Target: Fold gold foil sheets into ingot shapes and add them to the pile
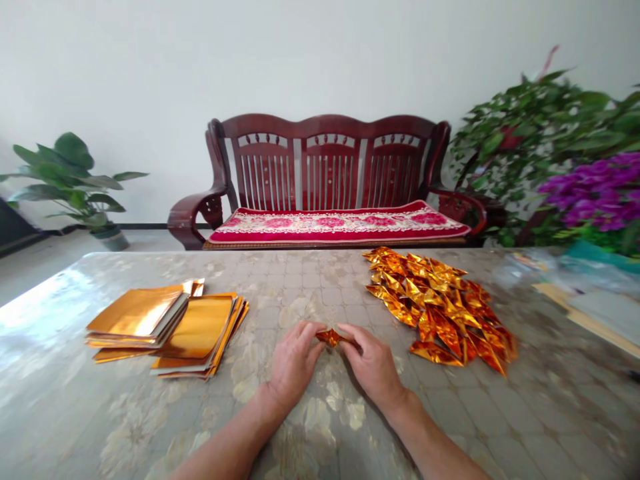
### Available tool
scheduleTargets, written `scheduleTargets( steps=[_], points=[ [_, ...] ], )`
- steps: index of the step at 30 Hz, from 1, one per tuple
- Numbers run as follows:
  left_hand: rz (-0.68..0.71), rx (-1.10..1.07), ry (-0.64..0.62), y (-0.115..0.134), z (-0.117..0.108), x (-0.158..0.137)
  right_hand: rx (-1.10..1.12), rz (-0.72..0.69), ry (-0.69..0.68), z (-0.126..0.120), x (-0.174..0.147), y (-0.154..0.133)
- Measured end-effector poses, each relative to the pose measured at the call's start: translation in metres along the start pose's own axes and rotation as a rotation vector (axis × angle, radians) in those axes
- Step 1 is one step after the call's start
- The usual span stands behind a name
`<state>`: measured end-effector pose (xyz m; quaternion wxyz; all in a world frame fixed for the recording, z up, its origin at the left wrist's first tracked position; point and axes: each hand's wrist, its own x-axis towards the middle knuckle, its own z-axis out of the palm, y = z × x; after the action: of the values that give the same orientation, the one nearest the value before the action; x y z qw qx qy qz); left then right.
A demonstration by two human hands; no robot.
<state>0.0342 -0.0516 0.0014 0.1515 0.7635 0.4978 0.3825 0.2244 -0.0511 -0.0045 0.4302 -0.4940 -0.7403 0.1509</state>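
Between my two hands is a small folded gold foil paper ingot (331, 338), held just above the table (310, 433). My left hand (296, 357) pinches its left end with thumb and fingers. At the right end, the thumb and fingers of my right hand (373, 360) are closed on it too; the tips of the ingot are partly hidden by the fingers. To the left lie stacks of flat gold foil paper sheets (200, 327). On the right is a pile of folded gold foil ingots (440, 303).
Clear plastic bags (530, 267) and flat paper or card (605, 313) lie at the table's right edge. Behind the table stands a dark red wooden bench (330, 167) with a red floral cushion (340, 223). Potted plants (75, 173) and purple flowers (597, 190) flank it.
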Motion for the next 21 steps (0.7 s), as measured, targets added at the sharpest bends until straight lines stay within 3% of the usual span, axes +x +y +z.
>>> scheduleTargets(
  steps=[11,21],
  points=[
    [0.153,-0.024,-0.042,0.007,-0.007,0.002,-0.177,-0.209,-0.038,-0.014,0.006,-0.002],
    [0.077,-0.117,-0.099,-0.004,0.002,0.003,-0.187,-0.25,-0.095,-0.017,0.007,-0.002]
  ],
)
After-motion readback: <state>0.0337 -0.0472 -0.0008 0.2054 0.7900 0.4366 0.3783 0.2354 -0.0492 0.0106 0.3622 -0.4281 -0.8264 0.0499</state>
